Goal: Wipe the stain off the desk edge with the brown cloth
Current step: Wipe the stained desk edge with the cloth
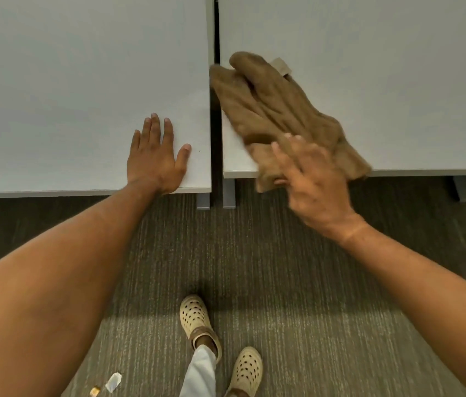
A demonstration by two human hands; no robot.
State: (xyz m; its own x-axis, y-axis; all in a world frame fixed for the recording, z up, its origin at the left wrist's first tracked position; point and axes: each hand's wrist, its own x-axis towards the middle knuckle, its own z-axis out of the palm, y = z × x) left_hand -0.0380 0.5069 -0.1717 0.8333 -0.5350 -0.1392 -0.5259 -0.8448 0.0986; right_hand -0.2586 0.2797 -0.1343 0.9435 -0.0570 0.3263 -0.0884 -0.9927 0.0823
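Observation:
A crumpled brown cloth (280, 110) lies across the left front corner of the right grey desk (397, 53), with its near end hanging over the front edge. My right hand (314, 181) holds that near end, fingers pinched around the fabric, and looks motion-blurred. My left hand (156, 156) rests flat, fingers spread, near the front right corner of the left grey desk (68, 81). A tiny dark speck (199, 151) shows on the left desk just right of my thumb. No other stain is discernible.
A narrow dark gap (216, 110) separates the two desks. Grey desk legs (229, 193) stand below the front edges. Striped carpet (283, 267) covers the floor. My feet in beige clogs (194, 316) stand below, with small paper scraps (113, 382) lying to their left.

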